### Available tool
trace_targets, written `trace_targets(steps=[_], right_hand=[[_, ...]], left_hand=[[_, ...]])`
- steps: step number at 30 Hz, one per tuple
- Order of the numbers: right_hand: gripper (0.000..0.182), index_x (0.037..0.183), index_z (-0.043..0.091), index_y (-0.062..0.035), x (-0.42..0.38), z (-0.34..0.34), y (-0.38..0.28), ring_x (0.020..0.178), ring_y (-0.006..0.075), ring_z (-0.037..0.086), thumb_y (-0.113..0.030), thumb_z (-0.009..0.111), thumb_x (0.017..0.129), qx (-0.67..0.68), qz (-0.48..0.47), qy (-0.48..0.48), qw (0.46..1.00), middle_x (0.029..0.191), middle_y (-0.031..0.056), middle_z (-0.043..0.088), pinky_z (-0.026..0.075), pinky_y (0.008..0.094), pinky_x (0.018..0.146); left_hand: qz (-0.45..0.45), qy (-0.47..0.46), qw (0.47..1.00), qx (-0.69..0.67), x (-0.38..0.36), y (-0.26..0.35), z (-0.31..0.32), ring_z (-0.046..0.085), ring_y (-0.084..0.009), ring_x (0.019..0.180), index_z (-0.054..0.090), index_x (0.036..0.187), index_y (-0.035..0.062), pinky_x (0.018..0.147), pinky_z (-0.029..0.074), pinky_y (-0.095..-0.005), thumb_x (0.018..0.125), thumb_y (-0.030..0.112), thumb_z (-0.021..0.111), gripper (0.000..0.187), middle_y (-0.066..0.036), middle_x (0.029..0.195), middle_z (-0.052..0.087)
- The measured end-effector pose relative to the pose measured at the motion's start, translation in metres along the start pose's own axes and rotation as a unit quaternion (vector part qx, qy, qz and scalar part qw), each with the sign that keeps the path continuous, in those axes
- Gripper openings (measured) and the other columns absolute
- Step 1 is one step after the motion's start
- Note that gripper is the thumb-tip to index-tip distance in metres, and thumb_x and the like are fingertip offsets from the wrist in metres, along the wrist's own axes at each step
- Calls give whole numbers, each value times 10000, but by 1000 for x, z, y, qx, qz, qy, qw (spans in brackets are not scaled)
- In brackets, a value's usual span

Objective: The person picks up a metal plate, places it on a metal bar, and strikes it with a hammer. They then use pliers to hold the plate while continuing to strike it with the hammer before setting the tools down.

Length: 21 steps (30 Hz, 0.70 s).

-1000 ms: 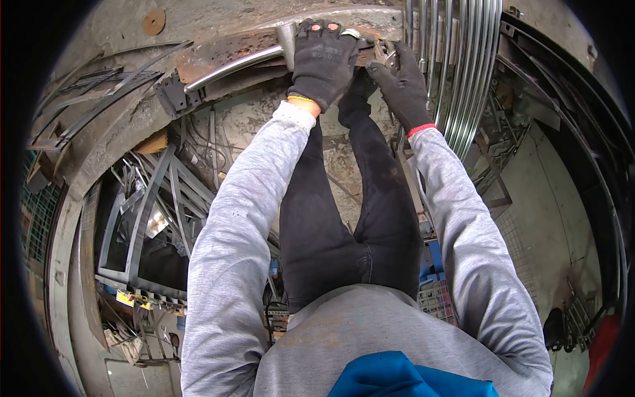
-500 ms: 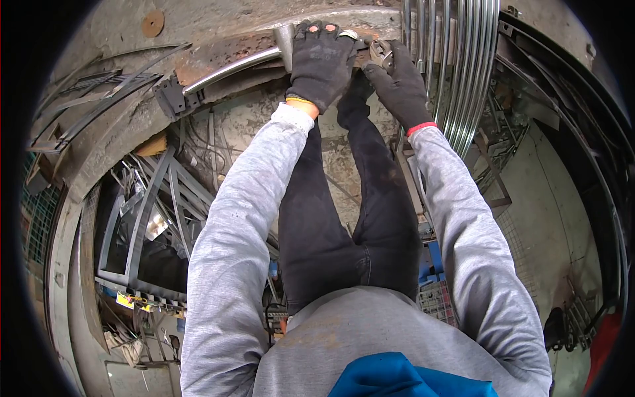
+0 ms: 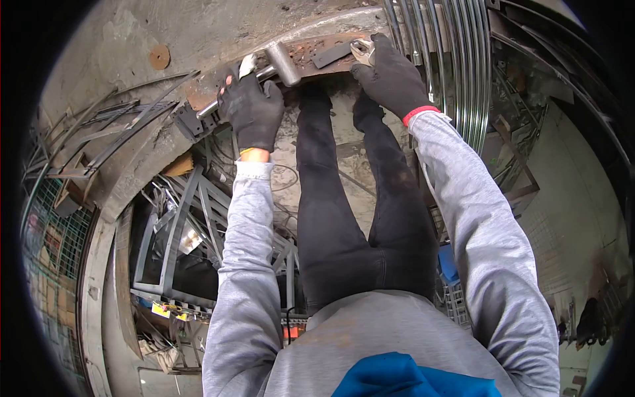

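My left hand (image 3: 251, 109), in a black glove, is wrapped around a round steel bar (image 3: 210, 106) that ends in a thick cylindrical head (image 3: 283, 63), like a hammer. The bar lies on the rusty edge of a metal workbench (image 3: 311, 47). My right hand (image 3: 391, 81), also gloved, grips shiny locking pliers (image 3: 362, 50) at the bench edge. The pliers sit at the end of a dark flat metal piece (image 3: 331, 54). My legs in black trousers stand between the two arms.
A bundle of shiny steel rods (image 3: 456, 66) runs down just right of my right hand. A black clamp (image 3: 188, 120) and flat strips (image 3: 112, 129) lie on the bench to the left. Welded metal frames (image 3: 172, 225) are stacked under the bench.
My left hand has come off the bar's head and slid left and down along the bar. My right hand stays on the pliers. The view has shifted slightly.
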State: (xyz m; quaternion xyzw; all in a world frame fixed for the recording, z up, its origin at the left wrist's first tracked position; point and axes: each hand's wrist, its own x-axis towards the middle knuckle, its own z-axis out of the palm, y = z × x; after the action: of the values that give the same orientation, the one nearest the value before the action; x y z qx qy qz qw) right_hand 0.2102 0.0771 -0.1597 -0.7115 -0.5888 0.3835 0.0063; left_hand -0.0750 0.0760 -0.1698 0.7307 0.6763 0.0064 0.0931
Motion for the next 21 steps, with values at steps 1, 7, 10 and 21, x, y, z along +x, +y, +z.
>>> trace_targets(steps=[1,7,10,21], right_hand=[[733,1453,455,15,1,-1,-3,1112,458,711,-410,731,923,6,7,8,1000,1221,285,709,556,525,956],[765,1502,410,18,-5,0,-5,1084,471,711,-410,717,947,-1,24,-10,1000,1163,304,710,548,553,929],[737,1475,427,16,-4,6,-2,1064,453,725,-430,712,962,-10,16,-4,1000,1153,292,717,569,527,905],[710,1455,433,-9,0,5,-4,1066,470,726,-427,702,948,0,35,0,999,1175,302,724,563,538,921]], left_hand=[[11,-43,998,-36,-6,-14,0,620,-424,1245,617,1458,117,1150,418,-550,918,336,692,587,-201,1350,679],[113,-60,989,67,9,-40,9,652,-434,1162,673,1325,113,1047,482,-560,946,390,713,471,-205,1235,711],[69,-97,993,23,9,-27,-14,710,-453,887,679,1118,59,741,554,-532,960,393,726,373,-215,995,746],[-51,-161,878,-448,-7,102,-92,708,-406,754,640,1068,-15,674,525,-448,1023,144,592,173,-221,836,697]])
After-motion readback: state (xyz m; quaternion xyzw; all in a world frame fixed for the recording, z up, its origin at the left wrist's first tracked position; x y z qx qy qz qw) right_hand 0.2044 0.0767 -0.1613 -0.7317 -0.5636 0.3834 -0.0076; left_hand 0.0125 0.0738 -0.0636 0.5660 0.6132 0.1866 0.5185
